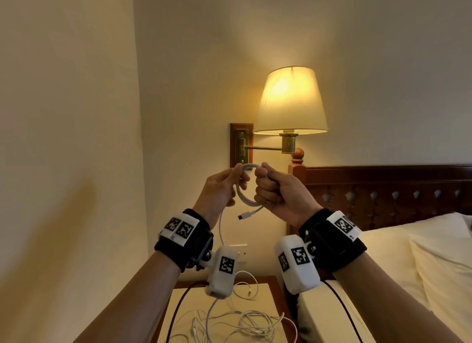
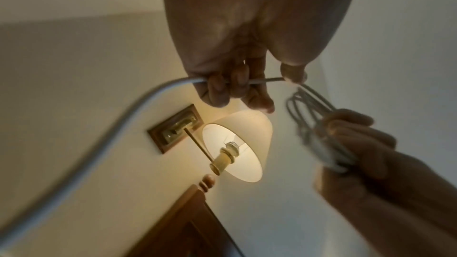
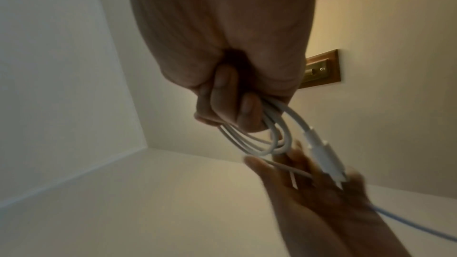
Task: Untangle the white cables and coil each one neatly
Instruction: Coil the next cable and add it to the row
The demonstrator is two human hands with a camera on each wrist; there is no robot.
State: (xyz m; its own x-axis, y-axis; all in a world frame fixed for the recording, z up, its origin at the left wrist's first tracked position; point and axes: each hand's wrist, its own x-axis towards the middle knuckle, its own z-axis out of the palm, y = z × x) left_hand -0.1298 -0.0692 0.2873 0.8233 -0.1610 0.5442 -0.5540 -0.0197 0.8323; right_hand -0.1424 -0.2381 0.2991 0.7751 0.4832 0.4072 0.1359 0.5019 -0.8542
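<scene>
Both hands are raised in front of the wall lamp. My right hand (image 1: 270,189) is a fist gripping a small coil of white cable (image 1: 246,198), several loops seen in the right wrist view as the coil (image 3: 267,144) with its white plug (image 3: 321,153) sticking out. The plug end (image 1: 242,216) hangs below the coil. My left hand (image 1: 224,186) pinches the same cable's free strand (image 2: 262,81) beside the coil; that strand (image 1: 220,227) drops down to the bedside table. A tangle of white cables (image 1: 245,322) lies on the table below.
A lit wall lamp (image 1: 290,102) on a brass arm hangs just behind the hands. A dark wooden headboard (image 1: 383,189) and a bed with white pillows (image 1: 421,261) stand to the right. The bedside table (image 1: 178,304) is low in the middle, a bare wall to the left.
</scene>
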